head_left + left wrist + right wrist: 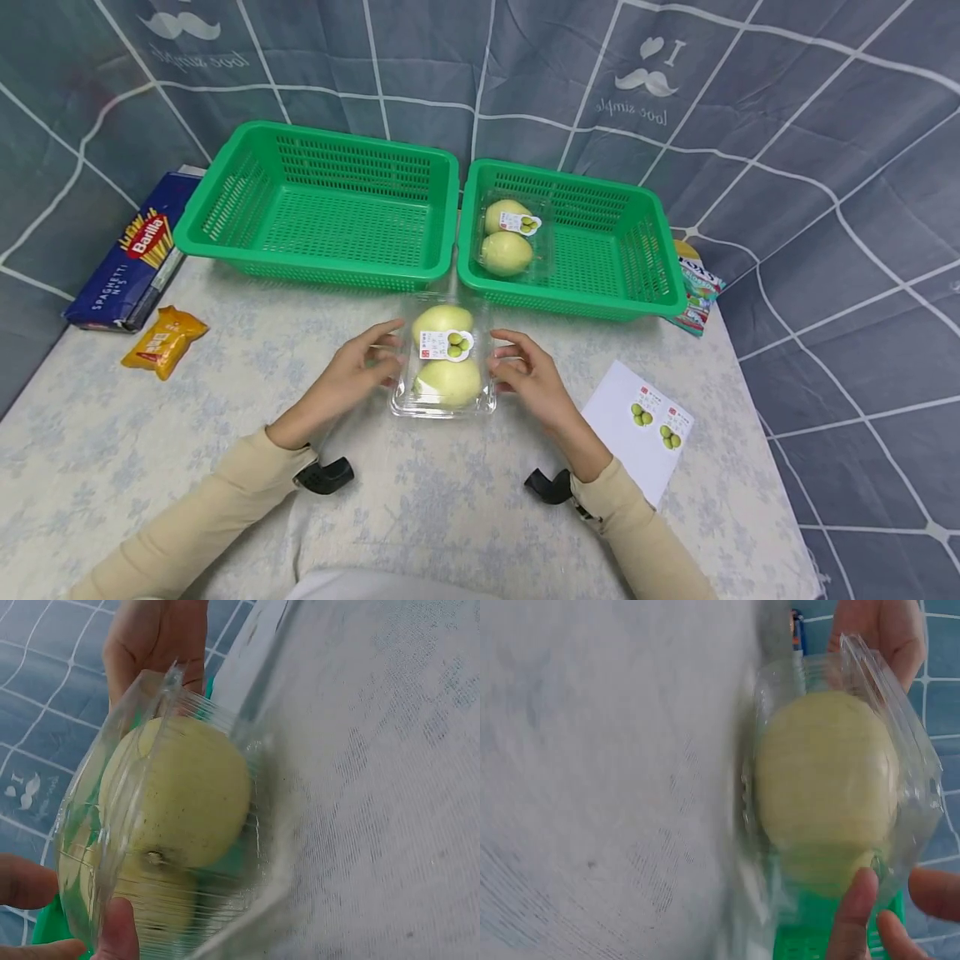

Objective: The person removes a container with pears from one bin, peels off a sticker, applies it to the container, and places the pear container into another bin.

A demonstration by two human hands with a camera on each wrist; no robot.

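Observation:
A clear plastic clamshell box (405,398) with two pale yellow pears (447,383) and a label (446,345) across its lid lies between my hands at mid-table. My left hand (350,372) holds its left side, thumb (118,934) at the rim and fingers along the lid edge. From the other side my right hand (531,379) holds it too, its thumb (857,904) against the rim and its fingers bent beside the lid. Both wrist views show the lid down over the pears, with the box bottom close to the tablecloth.
Behind stand two green baskets; the left basket (337,271) is bare inside, the right basket (577,304) holds another pear box (507,237). At left lie a spaghetti box (138,250) and an orange packet (165,342). A label sheet (622,417) and a snack bag (697,292) lie at right.

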